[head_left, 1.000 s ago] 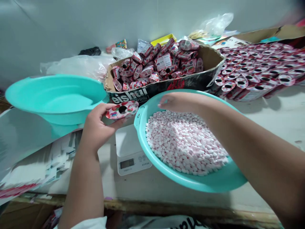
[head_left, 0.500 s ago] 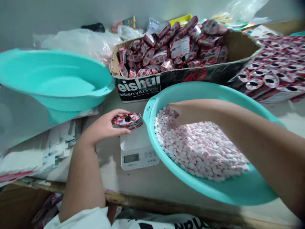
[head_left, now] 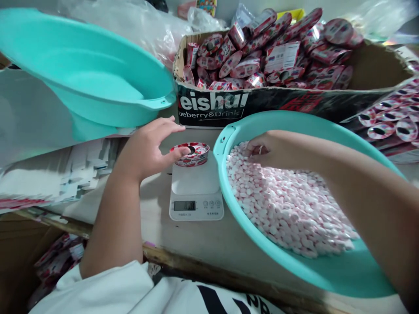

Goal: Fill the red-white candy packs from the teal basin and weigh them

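Observation:
A small oval carton (head_left: 196, 158), red and white with a dark hole in its top, stands on the white digital scale (head_left: 196, 186). Beside it, my left hand (head_left: 156, 146) is open with fingers spread, the thumb in front of the carton's top near the hole. The scale's display digits are blurred. At the left side of a turquoise basin (head_left: 225, 183), my right hand (head_left: 266, 149) has its fingers curled at the heap of pale pink candies (head_left: 294, 209). Something small and white shows between those fingers, seemingly candy; the fingertips are partly hidden.
Behind stands a black cardboard box (head_left: 262, 102) piled with similar cartons. Another turquoise basin (head_left: 108, 93) is at the left, above stacks of flat white sheets (head_left: 65, 174). More cartons (head_left: 389, 115) stand in rows at the right. A wooden table edge (head_left: 170, 261) runs in front.
My left hand has opened away from the carton, which now rests on the scale. My right hand has risen slightly out of the candies. The camera view has shifted.

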Tool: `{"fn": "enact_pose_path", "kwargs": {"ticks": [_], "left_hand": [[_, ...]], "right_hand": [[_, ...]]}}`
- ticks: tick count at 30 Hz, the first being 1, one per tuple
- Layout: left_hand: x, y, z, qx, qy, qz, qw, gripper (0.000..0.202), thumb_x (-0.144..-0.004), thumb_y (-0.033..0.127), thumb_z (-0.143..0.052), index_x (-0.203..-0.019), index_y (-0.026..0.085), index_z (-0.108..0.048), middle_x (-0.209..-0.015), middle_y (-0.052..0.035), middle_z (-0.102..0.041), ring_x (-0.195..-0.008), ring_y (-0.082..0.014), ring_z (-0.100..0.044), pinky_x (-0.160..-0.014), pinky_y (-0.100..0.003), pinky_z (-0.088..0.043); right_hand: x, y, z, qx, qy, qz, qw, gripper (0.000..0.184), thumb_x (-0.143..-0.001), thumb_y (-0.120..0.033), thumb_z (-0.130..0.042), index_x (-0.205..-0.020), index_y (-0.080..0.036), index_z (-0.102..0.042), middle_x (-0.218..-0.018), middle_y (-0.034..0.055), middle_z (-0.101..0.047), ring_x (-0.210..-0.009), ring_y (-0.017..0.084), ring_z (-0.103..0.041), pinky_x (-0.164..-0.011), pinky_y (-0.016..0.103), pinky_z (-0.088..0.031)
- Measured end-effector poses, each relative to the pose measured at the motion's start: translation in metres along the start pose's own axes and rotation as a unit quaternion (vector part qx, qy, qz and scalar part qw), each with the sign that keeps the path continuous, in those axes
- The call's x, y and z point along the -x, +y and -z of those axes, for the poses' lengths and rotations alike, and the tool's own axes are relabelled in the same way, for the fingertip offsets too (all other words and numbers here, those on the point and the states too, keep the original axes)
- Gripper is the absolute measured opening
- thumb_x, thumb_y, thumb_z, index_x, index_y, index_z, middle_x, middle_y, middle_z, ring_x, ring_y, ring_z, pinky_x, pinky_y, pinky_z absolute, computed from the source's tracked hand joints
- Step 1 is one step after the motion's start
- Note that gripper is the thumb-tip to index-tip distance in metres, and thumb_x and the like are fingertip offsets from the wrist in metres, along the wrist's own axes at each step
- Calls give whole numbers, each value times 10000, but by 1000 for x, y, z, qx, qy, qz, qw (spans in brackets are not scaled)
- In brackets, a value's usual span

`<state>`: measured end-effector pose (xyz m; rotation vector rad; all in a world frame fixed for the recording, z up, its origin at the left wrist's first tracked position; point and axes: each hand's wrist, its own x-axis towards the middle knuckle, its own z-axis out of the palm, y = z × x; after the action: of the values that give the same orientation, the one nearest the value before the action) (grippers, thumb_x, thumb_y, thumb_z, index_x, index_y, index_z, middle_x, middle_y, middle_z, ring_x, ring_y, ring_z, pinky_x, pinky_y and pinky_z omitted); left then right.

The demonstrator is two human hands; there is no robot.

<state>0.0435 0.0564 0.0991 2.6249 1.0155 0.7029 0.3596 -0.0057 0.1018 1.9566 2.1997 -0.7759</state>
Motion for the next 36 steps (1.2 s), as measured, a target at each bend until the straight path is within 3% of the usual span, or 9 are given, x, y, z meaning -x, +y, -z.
{"fn": "enact_pose_path", "kwargs": {"ticks": [13, 20, 24, 27, 31, 36], "left_hand": [[0, 0, 0, -25, 38, -8, 999, 471, -978, 625, -500, -1149, 237, -706, -1243, -71, -680, -1251, -281, -589, -1090, -404, -474], [1, -1, -1, -24, 74, -11, 997, 542, -999, 616, -476, -1163, 155, -708, -1218, -115, -686, -1195, -277, -615, -1052, -398, -486], [0, -6, -3, -21, 101, -4, 995, 568, -1019, 612, -418, -1190, 141, -684, -1221, -118, -674, -1171, -249, -610, -1029, -364, -489], [-1, -8, -6, -18, 112, -6, 994, 557, -1038, 588, -391, -1185, 136, -680, -1198, -118, -675, -1153, -236, -610, -1016, -346, -486], [-3, -9, -13, -30, 99, -21, 994, 593, -1051, 597, -358, -1175, 118, -685, -1176, -128, -674, -1108, -235, -625, -963, -334, -494], [-3, -14, -15, -53, 72, -21, 996, 680, -1053, 637, -279, -1189, 107, -682, -1180, -133, -669, -1096, -258, -624, -909, -348, -503]], "right_hand": [[1, 5, 4, -13, 124, -4, 992, 195, -879, -336, -590, -936, -206, -723, -858, 68, -717, -716, 181, -594, -677, 326, -414], [11, -6, 15, -101, 165, 6, 981, 182, -881, -330, -601, -938, -188, -701, -836, 53, -702, -720, 165, -598, -680, 313, -435], [7, -28, 21, -172, 193, 33, 965, 227, -878, -377, -619, -968, -185, -697, -813, 51, -698, -684, 152, -606, -635, 295, -434], [-1, -62, 29, -121, 162, 62, 978, 203, -869, -369, -643, -947, -203, -731, -780, 27, -677, -655, 136, -573, -621, 276, -410], [-18, -102, 37, -38, 67, 134, 988, 140, -846, -298, -664, -912, -221, -761, -768, 9, -667, -690, 131, -565, -667, 258, -397], [-39, -124, 37, 21, 32, 164, 986, 144, -851, -256, -631, -926, -207, -744, -783, 15, -683, -708, 142, -581, -681, 262, -391]]}}
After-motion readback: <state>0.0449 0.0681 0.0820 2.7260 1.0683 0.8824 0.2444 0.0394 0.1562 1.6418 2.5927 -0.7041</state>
